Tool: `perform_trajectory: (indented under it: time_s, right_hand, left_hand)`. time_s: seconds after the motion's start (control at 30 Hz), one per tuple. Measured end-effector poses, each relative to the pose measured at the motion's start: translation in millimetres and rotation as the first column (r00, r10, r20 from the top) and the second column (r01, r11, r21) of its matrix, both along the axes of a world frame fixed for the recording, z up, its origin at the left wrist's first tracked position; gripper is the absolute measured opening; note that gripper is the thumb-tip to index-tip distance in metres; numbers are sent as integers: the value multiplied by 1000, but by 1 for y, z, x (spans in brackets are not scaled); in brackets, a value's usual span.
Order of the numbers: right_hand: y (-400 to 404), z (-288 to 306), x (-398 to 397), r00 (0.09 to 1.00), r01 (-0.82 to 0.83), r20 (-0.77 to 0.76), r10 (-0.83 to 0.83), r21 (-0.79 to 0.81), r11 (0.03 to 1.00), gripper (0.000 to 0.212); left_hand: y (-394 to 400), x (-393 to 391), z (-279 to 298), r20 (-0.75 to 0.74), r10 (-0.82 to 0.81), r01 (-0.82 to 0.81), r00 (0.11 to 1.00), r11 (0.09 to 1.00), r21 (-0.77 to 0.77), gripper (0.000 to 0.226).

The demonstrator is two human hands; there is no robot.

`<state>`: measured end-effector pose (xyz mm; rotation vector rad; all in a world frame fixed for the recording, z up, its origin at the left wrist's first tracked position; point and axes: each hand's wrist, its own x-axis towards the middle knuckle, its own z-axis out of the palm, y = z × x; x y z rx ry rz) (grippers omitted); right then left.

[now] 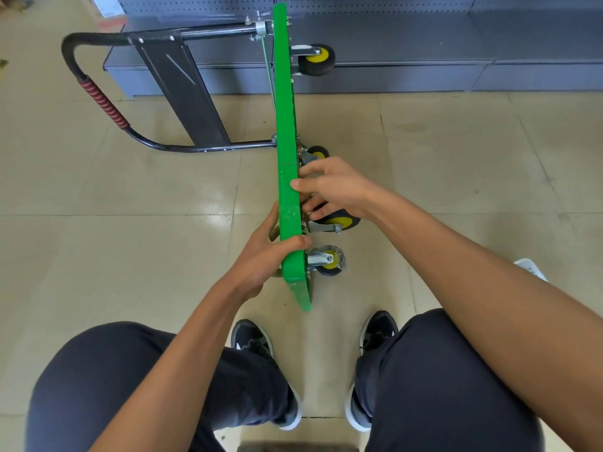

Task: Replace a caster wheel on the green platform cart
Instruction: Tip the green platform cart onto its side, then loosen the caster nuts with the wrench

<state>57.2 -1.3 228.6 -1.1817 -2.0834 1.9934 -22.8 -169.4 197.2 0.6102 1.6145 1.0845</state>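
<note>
The green platform cart (pixel 286 125) stands on its long edge on the tiled floor, underside facing right, black folding handle (pixel 98 93) lying to the left. My left hand (pixel 261 256) grips the near end of the deck, thumb across its upper edge. My right hand (pixel 329 187) reaches over the edge, thumb on the green rim, fingers curled round a black and yellow caster wheel (pixel 341 220) held against the underside. Three other casters show: one near my left thumb (pixel 329 260), one beyond my right hand (pixel 317 153), one at the far end (pixel 316 59).
A grey metal shelf unit (pixel 424 44) with a pegboard back runs along the far side, right behind the cart's far end. My knees and black shoes (pixel 254 340) sit just below the cart. A white object (pixel 530 267) pokes out behind my right forearm.
</note>
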Motion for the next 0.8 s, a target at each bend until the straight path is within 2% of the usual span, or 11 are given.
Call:
perform_trajectory:
  time_s: [0.13,0.23,0.3,0.37,0.43,0.63,0.8]
  right_hand:
    - [7,3,11,1000,-21,9,21,27,999,29]
    - [19,7,29,1000,-1,-4,1,40,999,26]
    - [31,8,49,999,31,-14,-31,48,998,23]
    - [43,7,73,996,89,-24,-87,46,995,18]
    - [54,2,102,985,169,-21,-168,33,985,15]
    - [69,-37,210,897,443,17,-442,-36,896,24]
    - [62,-100,309,777,623,163,-608,-68,779,23]
  left_hand:
    - [1,1,6,-59,12,-12,998,1000,1,100]
    - [3,2,20,-249,54,-50,967,999,21,105]
    - [7,7,36,-452,91,-48,887,993,107,91]
    - [18,15,54,-647,113,35,754,977,211,77]
    - [34,26,68,-750,81,128,656,968,217,70]
    - [104,80,56,-802,-143,431,580,889,154,63]
    - [153,138,1,-710,-416,589,568,808,-1,57]
